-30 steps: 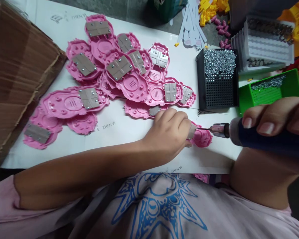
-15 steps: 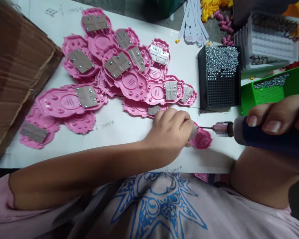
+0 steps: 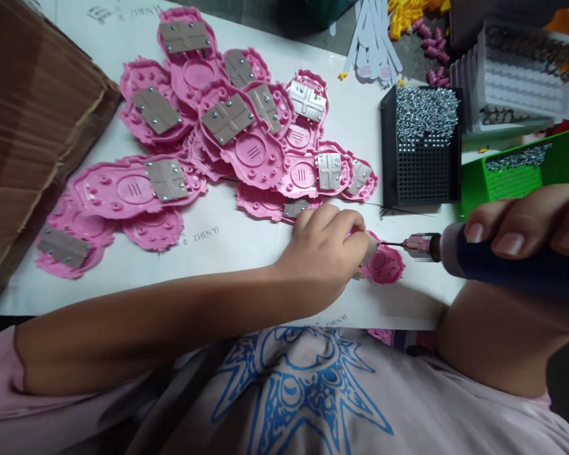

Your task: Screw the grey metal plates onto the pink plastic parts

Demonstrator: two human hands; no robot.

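Note:
My left hand (image 3: 325, 249) presses down on a pink plastic part (image 3: 385, 264) with a grey metal plate, covering most of it on the white sheet (image 3: 227, 249). My right hand (image 3: 526, 222) grips a dark blue electric screwdriver (image 3: 483, 259). Its thin bit points left and meets the part at the edge of my left fingers. Behind my left hand lies a pile of several pink parts (image 3: 227, 139) with grey plates screwed on.
A black tray of silver screws (image 3: 422, 145) stands behind the screwdriver, with a green tray of screws (image 3: 519, 170) to its right and a white rack (image 3: 521, 76) beyond. A brown cardboard box (image 3: 28, 133) fills the left side. Yellow and pink small parts lie at the far edge.
Both hands have stayed on the part and the screwdriver. The view has shifted slightly; the screwdriver chuck looks blurred as if turning.

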